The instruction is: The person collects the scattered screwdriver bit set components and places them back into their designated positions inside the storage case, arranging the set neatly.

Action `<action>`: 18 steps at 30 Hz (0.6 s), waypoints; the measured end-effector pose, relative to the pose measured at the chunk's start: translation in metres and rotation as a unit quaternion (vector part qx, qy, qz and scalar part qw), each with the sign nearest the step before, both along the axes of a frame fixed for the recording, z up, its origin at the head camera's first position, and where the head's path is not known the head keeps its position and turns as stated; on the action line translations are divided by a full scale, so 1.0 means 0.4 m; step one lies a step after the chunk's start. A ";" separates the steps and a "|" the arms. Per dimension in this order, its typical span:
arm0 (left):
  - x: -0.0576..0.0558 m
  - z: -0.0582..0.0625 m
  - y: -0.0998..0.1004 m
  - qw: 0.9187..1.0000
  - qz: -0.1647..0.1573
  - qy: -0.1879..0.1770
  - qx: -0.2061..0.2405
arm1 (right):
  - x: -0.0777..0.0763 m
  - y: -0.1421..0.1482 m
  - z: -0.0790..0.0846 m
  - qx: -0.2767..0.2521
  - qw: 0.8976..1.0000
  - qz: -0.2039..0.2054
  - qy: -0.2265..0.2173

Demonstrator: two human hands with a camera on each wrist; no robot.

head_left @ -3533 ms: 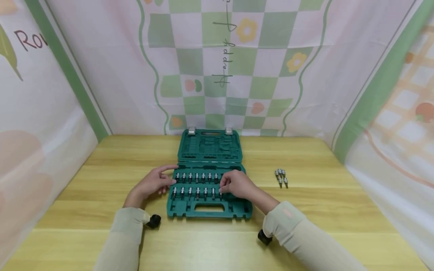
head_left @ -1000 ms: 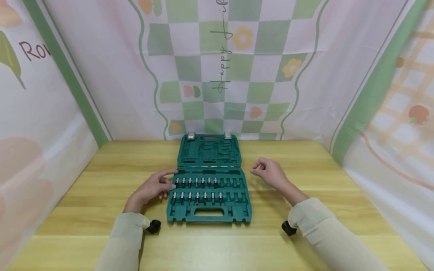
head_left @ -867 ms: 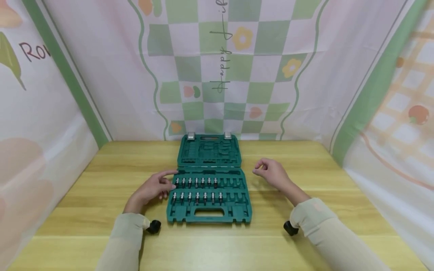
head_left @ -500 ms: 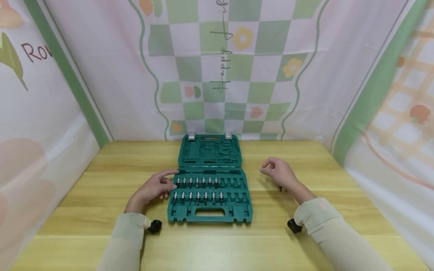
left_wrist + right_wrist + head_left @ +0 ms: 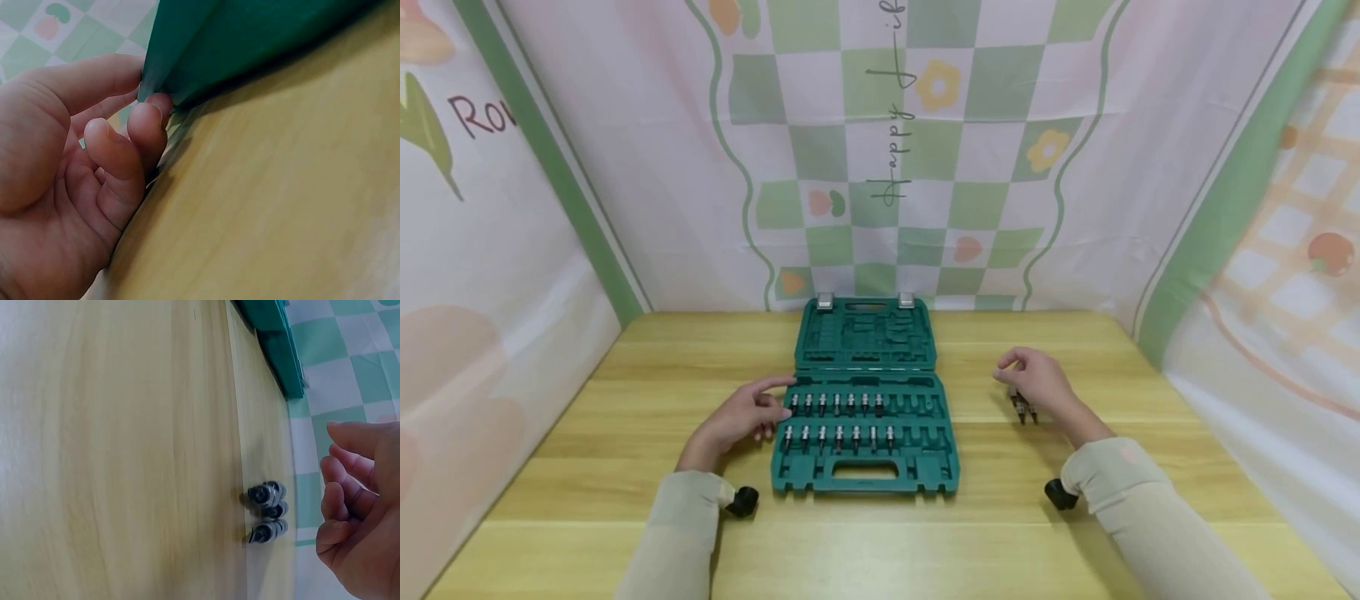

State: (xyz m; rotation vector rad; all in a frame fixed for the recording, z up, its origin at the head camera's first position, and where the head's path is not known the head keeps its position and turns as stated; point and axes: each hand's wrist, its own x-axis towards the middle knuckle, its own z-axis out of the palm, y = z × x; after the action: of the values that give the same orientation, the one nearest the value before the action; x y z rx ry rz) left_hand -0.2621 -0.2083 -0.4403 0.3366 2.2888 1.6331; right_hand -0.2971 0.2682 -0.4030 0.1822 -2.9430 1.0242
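Note:
A green socket case (image 5: 865, 475) lies unfolded on the table, its lid toward the back wall. Two rows of bit sockets (image 5: 838, 437), silver with dark tips, fill the left and middle slots; the right-hand slots hold none. My left hand (image 5: 741, 412) rests at the case's left side, index finger stretched to the hinge corner and thumb on the rim. My right hand (image 5: 1037, 383) hovers over loose bit sockets (image 5: 1022, 408) right of the case, fingers loosely curled around nothing. In the right wrist view these sockets (image 5: 269, 512) stay apart from the fingertips.
The wooden table (image 5: 880, 542) ends at a printed cloth wall (image 5: 887, 167) behind the case. More cloth hangs on both sides. A small black device (image 5: 1062, 494) sits under my right cuff and another (image 5: 743, 502) under the left.
My right hand has left the case's lower row and moved right, to the loose bit sockets. It carries nothing. My left hand keeps its place at the case.

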 end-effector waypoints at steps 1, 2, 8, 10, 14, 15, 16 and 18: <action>0.000 0.000 0.000 1.000 0.000 0.000 0.000 | 0.000 0.004 0.000 0.002 1.000 -0.001 0.001; 0.000 0.000 0.000 1.000 0.000 0.000 0.000 | -0.001 0.007 0.000 0.004 1.000 -0.003 0.001; 0.001 0.000 0.000 1.000 -0.001 0.000 -0.001 | -0.001 0.027 -0.001 0.008 1.000 -0.009 -0.007; 0.001 0.000 0.000 1.000 -0.001 0.000 -0.001 | -0.002 0.032 -0.001 0.009 1.000 -0.011 -0.012; 0.002 0.000 -0.001 1.000 0.000 0.001 -0.001 | -0.003 0.045 -0.004 0.008 1.000 -0.018 -0.023; 0.002 0.000 -0.001 1.000 0.000 0.001 -0.002 | -0.002 0.049 -0.005 0.006 0.999 -0.019 -0.025; 0.002 -0.001 -0.001 1.000 0.001 0.002 -0.002 | -0.002 0.053 -0.007 0.004 0.999 -0.020 -0.027; 0.002 -0.001 0.000 1.000 0.001 0.003 -0.003 | -0.001 0.060 -0.010 0.000 0.999 -0.020 -0.027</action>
State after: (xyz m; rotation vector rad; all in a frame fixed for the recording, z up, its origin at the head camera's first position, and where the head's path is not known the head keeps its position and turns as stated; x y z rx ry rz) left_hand -0.2614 -0.2084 -0.4406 0.3378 2.2992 1.6269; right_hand -0.2975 0.2921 -0.4071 0.0950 -2.9818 1.0415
